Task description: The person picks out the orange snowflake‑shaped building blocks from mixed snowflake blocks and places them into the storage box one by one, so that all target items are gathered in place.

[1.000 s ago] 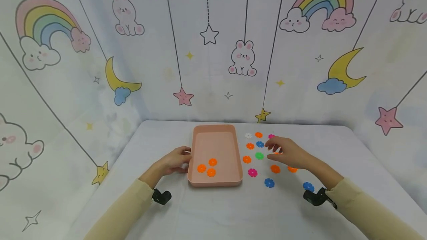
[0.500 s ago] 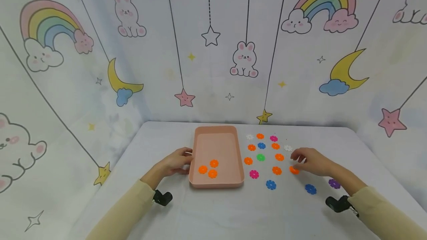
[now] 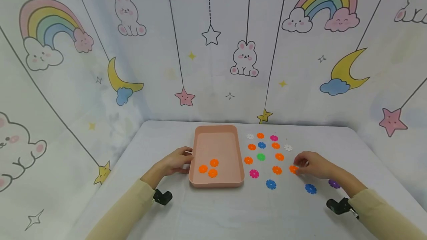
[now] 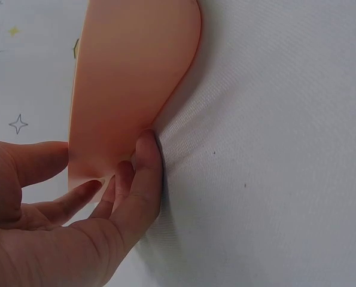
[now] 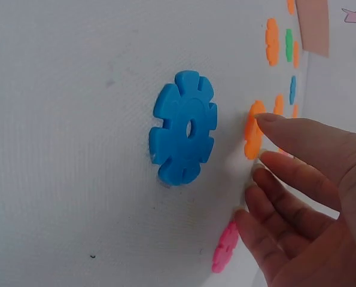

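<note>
A shallow pink tray (image 3: pixel 217 140) lies on the table with several orange notched plastic discs (image 3: pixel 212 173) in its near part. At its left side, my left hand (image 3: pixel 175 161) holds the wall, thumb at the rim and fingers curled low along the outside, as the left wrist view shows (image 4: pixel 76 239). My right hand (image 3: pixel 313 165) is at another orange disc (image 3: pixel 293 169), with thumb and index finger at its edge, pinching it close over the cloth. In the right wrist view, a blue notched disc (image 5: pixel 186 128) with a central hole lies beside the thumb.
Between tray and right hand lie several loose discs, among them a green disc (image 3: pixel 261 157), a magenta disc (image 3: pixel 254 173) and a white disc (image 3: pixel 288 147). A purple disc (image 3: pixel 334 183) sits below the right wrist. A patterned curtain (image 3: pixel 213 66) hangs behind the table.
My right hand has moved right and nearer across the discs to the orange one, and its fingers have closed in on it. The left hand stays at the tray.
</note>
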Available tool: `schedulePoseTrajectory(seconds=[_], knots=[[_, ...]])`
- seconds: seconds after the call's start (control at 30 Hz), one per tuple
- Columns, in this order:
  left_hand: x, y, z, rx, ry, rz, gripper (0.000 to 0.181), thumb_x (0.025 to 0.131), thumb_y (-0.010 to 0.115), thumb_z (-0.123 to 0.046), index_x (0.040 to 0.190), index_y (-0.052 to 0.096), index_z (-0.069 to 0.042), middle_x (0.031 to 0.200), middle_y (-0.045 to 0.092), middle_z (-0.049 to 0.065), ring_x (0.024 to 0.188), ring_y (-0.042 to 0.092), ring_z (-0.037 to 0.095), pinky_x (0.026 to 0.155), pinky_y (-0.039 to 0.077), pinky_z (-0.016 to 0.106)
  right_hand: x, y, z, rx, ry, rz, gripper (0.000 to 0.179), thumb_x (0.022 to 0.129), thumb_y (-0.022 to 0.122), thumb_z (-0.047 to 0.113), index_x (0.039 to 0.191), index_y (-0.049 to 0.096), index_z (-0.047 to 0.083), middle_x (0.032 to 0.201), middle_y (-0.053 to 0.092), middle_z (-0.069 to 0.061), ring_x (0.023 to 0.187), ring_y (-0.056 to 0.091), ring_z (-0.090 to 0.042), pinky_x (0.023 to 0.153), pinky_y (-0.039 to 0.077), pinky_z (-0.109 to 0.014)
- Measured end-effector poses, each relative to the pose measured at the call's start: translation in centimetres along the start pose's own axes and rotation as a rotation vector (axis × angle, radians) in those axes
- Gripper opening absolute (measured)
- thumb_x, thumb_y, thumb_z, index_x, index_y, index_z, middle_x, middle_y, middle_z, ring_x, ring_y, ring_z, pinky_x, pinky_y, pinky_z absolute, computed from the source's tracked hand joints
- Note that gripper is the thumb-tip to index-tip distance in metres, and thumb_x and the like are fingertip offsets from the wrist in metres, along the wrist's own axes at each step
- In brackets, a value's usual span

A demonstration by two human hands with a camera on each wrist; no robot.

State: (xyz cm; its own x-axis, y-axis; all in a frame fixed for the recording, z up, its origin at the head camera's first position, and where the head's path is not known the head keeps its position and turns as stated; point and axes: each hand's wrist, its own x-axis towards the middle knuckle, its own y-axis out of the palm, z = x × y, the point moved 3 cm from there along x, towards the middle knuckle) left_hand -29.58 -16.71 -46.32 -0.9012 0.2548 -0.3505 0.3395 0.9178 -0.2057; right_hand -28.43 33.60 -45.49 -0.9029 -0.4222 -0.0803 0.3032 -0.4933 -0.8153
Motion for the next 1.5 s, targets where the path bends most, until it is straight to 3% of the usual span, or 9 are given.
schedulePoseTrajectory(seconds=[0.43,0.83,1.13,1.37,1.5], knots=[[-0.1,0.1,0.0,0.005,-0.003,-0.010,0.046,0.108,0.049,-0.012,0.150,0.039,0.002,0.144,0.049,0.023,0.117,0.060,0.033,0.085,0.060,0.044,0.1,0.0,0.5,-0.027,-0.008,-0.015,0.020,0.088,0.079,0.014,0.102,0.068,0.005,0.092,0.063,0.001,0.086,0.056,-0.018,0.074,0.053,-0.022],[0.0,0.1,0.1,0.003,-0.011,-0.017,0.045,0.107,0.050,-0.012,0.149,0.041,0.002,0.142,0.051,0.022,0.112,0.061,0.030,0.084,0.060,0.043,-0.2,-0.9,1.1,0.045,0.001,-0.008,0.014,0.093,0.071,0.008,0.104,0.069,0.000,0.094,0.068,-0.002,0.085,0.061,-0.017,0.074,0.056,-0.021],[0.1,0.1,0.0,0.000,-0.014,-0.015,0.045,0.107,0.051,-0.012,0.149,0.041,0.001,0.142,0.050,0.022,0.112,0.060,0.030,0.085,0.060,0.044,0.8,-1.0,3.5,0.181,0.051,-0.047,0.021,0.097,0.070,0.014,0.110,0.070,-0.003,0.096,0.071,-0.006,0.086,0.065,-0.027,0.073,0.058,-0.027],[0.1,0.1,-0.1,-0.003,-0.014,-0.013,0.044,0.107,0.050,-0.011,0.148,0.042,0.001,0.142,0.051,0.022,0.113,0.060,0.030,0.084,0.060,0.044,1.8,-0.6,6.2,0.244,0.066,-0.074,0.025,0.099,0.069,0.018,0.113,0.069,-0.002,0.098,0.073,-0.008,0.090,0.067,-0.032,0.081,0.059,-0.041],[0.1,0.1,-0.1,-0.001,-0.017,-0.013,0.044,0.107,0.050,-0.011,0.149,0.042,0.001,0.142,0.051,0.022,0.114,0.060,0.030,0.084,0.060,0.043,2.5,0.0,7.6,0.278,0.058,-0.084,0.024,0.098,0.070,0.017,0.111,0.070,-0.003,0.097,0.073,-0.010,0.089,0.068,-0.033,0.080,0.060,-0.038]])
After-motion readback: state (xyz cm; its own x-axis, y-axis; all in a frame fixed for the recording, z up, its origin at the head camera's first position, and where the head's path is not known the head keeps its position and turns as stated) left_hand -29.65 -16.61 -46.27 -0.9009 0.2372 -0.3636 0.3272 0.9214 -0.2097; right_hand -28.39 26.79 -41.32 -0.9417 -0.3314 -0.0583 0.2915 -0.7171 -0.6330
